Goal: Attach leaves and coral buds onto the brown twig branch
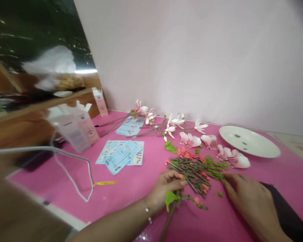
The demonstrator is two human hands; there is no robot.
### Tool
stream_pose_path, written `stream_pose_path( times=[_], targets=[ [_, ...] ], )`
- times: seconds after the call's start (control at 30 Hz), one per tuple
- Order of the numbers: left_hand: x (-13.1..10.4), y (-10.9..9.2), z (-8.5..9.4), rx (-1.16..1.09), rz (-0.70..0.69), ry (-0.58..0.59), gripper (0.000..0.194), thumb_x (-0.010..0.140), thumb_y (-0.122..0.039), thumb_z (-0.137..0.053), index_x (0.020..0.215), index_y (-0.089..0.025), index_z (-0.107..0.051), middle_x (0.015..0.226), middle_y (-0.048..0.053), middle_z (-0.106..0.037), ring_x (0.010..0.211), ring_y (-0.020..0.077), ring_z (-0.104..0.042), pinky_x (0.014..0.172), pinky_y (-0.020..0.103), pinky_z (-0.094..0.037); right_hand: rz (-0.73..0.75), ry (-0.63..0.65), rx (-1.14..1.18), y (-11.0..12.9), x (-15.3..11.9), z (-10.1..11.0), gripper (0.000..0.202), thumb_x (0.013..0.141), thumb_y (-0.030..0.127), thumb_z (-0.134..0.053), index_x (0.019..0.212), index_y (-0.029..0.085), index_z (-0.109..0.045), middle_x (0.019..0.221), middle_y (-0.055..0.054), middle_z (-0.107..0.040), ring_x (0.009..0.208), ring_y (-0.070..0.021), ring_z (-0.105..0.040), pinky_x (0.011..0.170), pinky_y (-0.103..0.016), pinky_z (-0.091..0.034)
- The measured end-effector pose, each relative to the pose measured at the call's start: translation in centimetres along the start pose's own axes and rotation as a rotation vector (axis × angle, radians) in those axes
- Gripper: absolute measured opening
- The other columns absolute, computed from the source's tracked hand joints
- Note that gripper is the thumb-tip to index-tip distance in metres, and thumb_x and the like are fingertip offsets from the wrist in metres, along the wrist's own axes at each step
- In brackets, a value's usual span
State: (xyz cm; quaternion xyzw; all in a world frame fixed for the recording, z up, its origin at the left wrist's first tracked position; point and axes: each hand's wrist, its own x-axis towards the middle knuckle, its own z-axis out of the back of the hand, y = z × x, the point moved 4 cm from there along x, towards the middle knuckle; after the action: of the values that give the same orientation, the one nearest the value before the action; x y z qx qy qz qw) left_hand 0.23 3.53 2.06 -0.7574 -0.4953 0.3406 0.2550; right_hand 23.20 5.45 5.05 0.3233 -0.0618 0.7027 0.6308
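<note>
My left hand [166, 188] is closed on an artificial flower branch [168, 220] made of brown pieces, with coral buds and a green leaf [170, 199]. Its stem runs down toward the bottom of the picture. At the right edge of the pile, the fingertips of my right hand [248, 198] are drawn together against thin green pieces [215, 166]; whatever they pinch is too small to make out. Between the hands lies a heap of brown stem pieces [189, 169] with coral bud pieces [188, 153] behind it. One small green bit [220, 194] lies apart in front.
Pink-white petals [233, 157] lie stacked behind the heap, beside a white plate [252, 143]. Finished-looking flower branches [175, 121] rest along the wall. Blue instruction sheets [123, 156], opened boxes [77, 127] and a white cable [73, 153] occupy the left; a dark flat object [284, 208] lies under my right arm.
</note>
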Motion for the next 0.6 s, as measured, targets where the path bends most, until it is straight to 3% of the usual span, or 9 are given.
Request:
stream_pose_path(
  times=[0.1,0.23,0.3,0.37,0.43,0.6],
  targets=[
    [0.1,0.4,0.3,-0.033,0.000,-0.003,0.043,0.044,-0.037,-0.091,0.065,-0.015,-0.060,0.038,-0.006,-0.054,0.034,0.0086,-0.051,0.036,0.018,-0.036,0.064,-0.024,-0.109,0.0,-0.4,0.0,0.021,0.078,0.035,-0.052,0.077,0.021,-0.069,0.066,-0.011,-0.071,0.062,-0.0328,-0.063,0.057,-0.044,-0.044],
    [0.2,0.9,0.5,-0.063,-0.006,-0.004,0.037,0.050,-0.031,-0.088,0.065,-0.016,-0.058,0.041,-0.008,-0.054,0.037,0.0088,-0.052,0.041,0.020,-0.044,0.251,-0.068,-0.019,1.7,-1.1,0.5,0.030,0.090,0.042,-0.046,0.091,0.021,-0.066,0.087,-0.011,-0.074,0.082,-0.0291,-0.067,0.070,-0.042,-0.052],
    [0.1,0.9,0.4,-0.065,-0.012,-0.005,0.035,0.052,-0.029,-0.087,0.066,-0.016,-0.058,0.042,-0.007,-0.055,0.036,0.0074,-0.050,0.042,0.019,-0.044,0.393,0.006,0.093,3.7,-1.5,0.7,0.023,0.091,0.038,-0.047,0.090,0.024,-0.065,0.089,-0.008,-0.073,0.087,-0.0253,-0.067,0.076,-0.039,-0.053],
    [-0.1,0.8,0.3,-0.063,-0.017,-0.001,0.032,0.056,-0.028,-0.086,0.067,-0.015,-0.058,0.043,-0.006,-0.057,0.036,0.0066,-0.049,0.041,0.018,-0.042,0.554,0.169,0.280,5.9,-2.1,0.7,0.011,0.090,0.025,-0.054,0.092,0.023,-0.064,0.089,-0.006,-0.072,0.088,-0.0227,-0.065,0.079,-0.038,-0.052],
    [-0.2,0.6,0.3,-0.063,-0.024,0.003,0.030,0.059,-0.026,-0.084,0.066,-0.015,-0.057,0.045,-0.006,-0.058,0.036,0.0057,-0.048,0.040,0.017,-0.039,0.646,0.296,0.404,7.5,-2.7,0.5,0.013,0.087,0.015,-0.056,0.095,0.022,-0.064,0.089,-0.006,-0.071,0.088,-0.0219,-0.062,0.082,-0.040,-0.051],
    [-0.1,0.9,0.6,-0.084,-0.039,0.021,0.027,0.064,-0.023,-0.081,0.064,-0.015,-0.055,0.044,-0.007,-0.055,0.037,0.0038,-0.044,0.039,0.015,-0.032,0.660,0.419,0.413,8.5,-3.9,-1.0,0.013,0.089,0.015,-0.056,0.095,0.019,-0.067,0.087,-0.006,-0.068,0.089,-0.0221,-0.057,0.080,-0.041,-0.049]
  ],
)
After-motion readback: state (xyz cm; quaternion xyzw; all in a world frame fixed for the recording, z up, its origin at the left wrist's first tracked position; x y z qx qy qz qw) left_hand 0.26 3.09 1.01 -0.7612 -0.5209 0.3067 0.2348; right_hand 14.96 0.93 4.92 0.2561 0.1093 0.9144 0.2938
